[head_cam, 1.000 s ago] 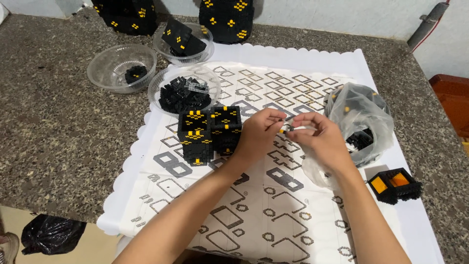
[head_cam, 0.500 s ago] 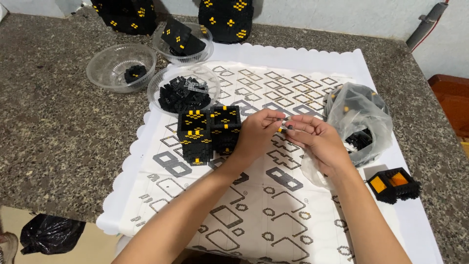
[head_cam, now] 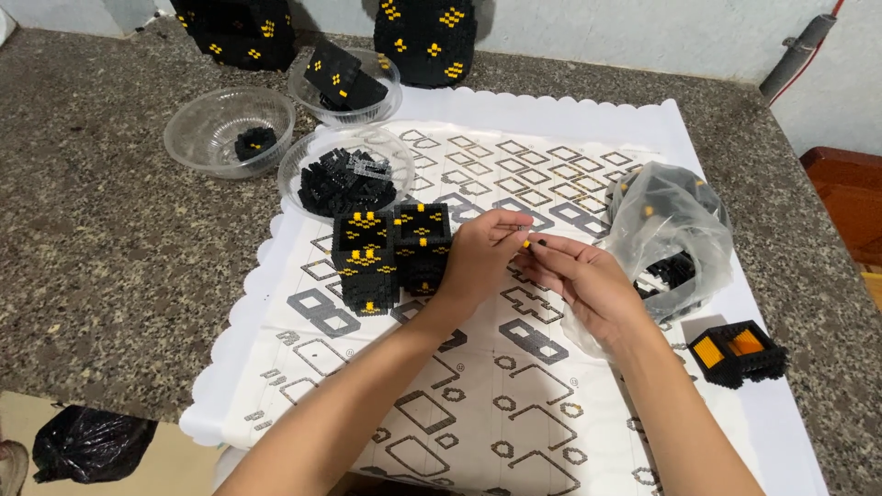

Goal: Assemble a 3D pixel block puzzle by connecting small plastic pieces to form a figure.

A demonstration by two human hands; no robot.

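My left hand (head_cam: pixel 478 257) and my right hand (head_cam: pixel 588 285) meet over the white patterned mat (head_cam: pixel 514 395). Their fingertips pinch a tiny yellow and black brick piece (head_cam: pixel 525 241) between them. Just left of my left hand stands a block of black cubes with yellow dots (head_cam: pixel 390 253). To the right of my right hand lies a clear plastic bag (head_cam: pixel 671 230) with small black and yellow pieces inside.
Three clear bowls sit at the back left: one with a heap of black bricks (head_cam: pixel 349 179), one with a few (head_cam: pixel 230 133), one with a built piece (head_cam: pixel 344 83). A small open black and orange box (head_cam: pixel 738 352) lies at right. Larger black assemblies (head_cam: pixel 427 37) stand by the wall.
Both hands stay together at the same spot; only the fingers shift slightly around the small piece.
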